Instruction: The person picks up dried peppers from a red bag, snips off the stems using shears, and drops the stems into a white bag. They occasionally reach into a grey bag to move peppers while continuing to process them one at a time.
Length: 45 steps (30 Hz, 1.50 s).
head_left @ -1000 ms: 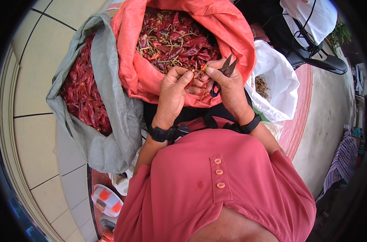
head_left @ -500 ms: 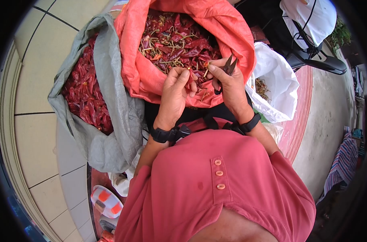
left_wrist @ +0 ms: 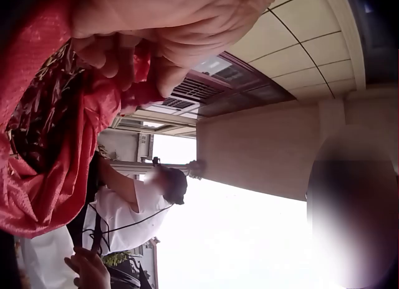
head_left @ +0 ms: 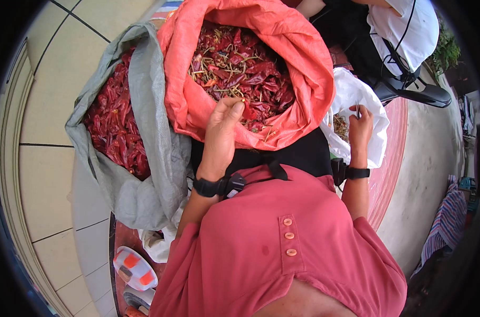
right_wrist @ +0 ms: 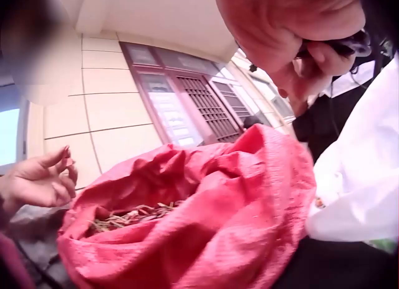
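My left hand [head_left: 221, 132] pinches a dried red chili [left_wrist: 142, 63] over the near rim of a red woven sack [head_left: 309, 74]. Inside that sack lie dried chilies [head_left: 266, 79] mixed with pale stems. Off to the right, my right hand [head_left: 361, 129] is over a white bag [head_left: 378, 113] that has brown stem bits [head_left: 340, 127] in it. Curled fingers hold dark scissors [right_wrist: 352, 44], mostly hidden by the hand in the head view.
At the left, a grey sack [head_left: 145, 84] full of red chilies [head_left: 116, 127] leans against the red one. A white and orange basin [head_left: 135, 268] stands low at the left. Beyond the white bag sits another person in a white shirt [head_left: 409, 31].
My right hand has moved right with the scissors, from beside the left hand to over the white bag. My left hand stays at the red sack, still pinching the chili.
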{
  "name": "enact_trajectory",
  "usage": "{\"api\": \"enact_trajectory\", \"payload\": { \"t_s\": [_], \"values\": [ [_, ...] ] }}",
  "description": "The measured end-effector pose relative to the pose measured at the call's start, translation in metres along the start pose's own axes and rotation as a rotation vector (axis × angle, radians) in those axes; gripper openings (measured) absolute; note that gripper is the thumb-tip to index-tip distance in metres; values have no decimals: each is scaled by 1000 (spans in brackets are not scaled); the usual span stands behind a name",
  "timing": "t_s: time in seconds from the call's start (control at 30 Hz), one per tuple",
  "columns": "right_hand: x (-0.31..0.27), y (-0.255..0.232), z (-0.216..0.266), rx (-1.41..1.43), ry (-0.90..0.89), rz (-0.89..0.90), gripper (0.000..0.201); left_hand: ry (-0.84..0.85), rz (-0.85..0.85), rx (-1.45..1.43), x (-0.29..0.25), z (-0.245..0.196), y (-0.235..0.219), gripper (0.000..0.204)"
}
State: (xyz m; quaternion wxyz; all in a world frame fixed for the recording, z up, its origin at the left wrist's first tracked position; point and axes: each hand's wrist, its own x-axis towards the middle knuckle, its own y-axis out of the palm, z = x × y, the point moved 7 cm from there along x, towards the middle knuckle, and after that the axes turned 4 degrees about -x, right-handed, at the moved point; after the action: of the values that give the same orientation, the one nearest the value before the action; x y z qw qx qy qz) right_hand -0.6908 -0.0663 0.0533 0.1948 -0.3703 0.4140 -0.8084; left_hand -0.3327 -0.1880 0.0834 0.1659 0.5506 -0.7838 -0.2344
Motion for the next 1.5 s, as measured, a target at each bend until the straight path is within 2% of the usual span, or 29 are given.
{"api": "enact_trajectory", "payload": {
  "t_s": [0.07,0.1,0.13,0.2,0.27,0.33,0.43,0.47,0.57,0.7,0.8,0.9,1.0,1.1,1.13,1.27,1.37,1.4,1.5],
  "values": [
    [0,-2,18,393,162,114,7,86,-4,129,-9,-24,3,12],
    [-6,0,31,590,251,174,8,57,-8,141,-14,-35,0,12],
    [-5,-6,61,594,5,142,9,69,-48,198,-21,-50,-3,14],
    [-10,11,97,707,-70,386,9,260,-237,586,-42,-101,-3,11],
    [-10,19,141,626,-311,319,15,689,-321,1181,-60,-149,-5,12],
    [-7,34,176,447,-403,389,27,693,-521,1572,-73,-182,-15,13],
    [0,59,212,236,-413,454,31,650,-683,1555,-78,-206,-66,22],
    [2,68,217,180,-400,473,32,559,-728,1512,-76,-206,-74,34],
    [2,95,232,194,-586,431,33,489,-763,1487,-78,-199,-82,42],
    [5,109,233,247,-662,435,30,442,-439,1195,-65,-161,-28,34],
    [4,76,235,460,-614,379,27,317,-174,1064,-44,-125,-1,28],
    [-1,69,232,694,-410,670,27,221,9,1125,-15,-86,9,35],
    [-12,45,239,809,-485,630,26,675,93,1462,2,-70,43,48],
    [-30,46,237,1146,-208,916,22,712,130,1673,10,-46,47,56],
    [-34,43,237,1213,-150,960,19,689,159,1620,12,-40,44,49],
    [-48,27,240,1289,-40,1011,22,618,157,1477,6,-32,37,39],
    [-52,14,241,1387,-94,899,23,596,125,1369,0,-34,34,35],
    [-49,7,244,1440,-153,788,20,593,107,1356,-2,-37,35,34],
    [-47,3,232,1329,-109,898,16,582,69,1323,-4,-42,34,32]
  ]
}}
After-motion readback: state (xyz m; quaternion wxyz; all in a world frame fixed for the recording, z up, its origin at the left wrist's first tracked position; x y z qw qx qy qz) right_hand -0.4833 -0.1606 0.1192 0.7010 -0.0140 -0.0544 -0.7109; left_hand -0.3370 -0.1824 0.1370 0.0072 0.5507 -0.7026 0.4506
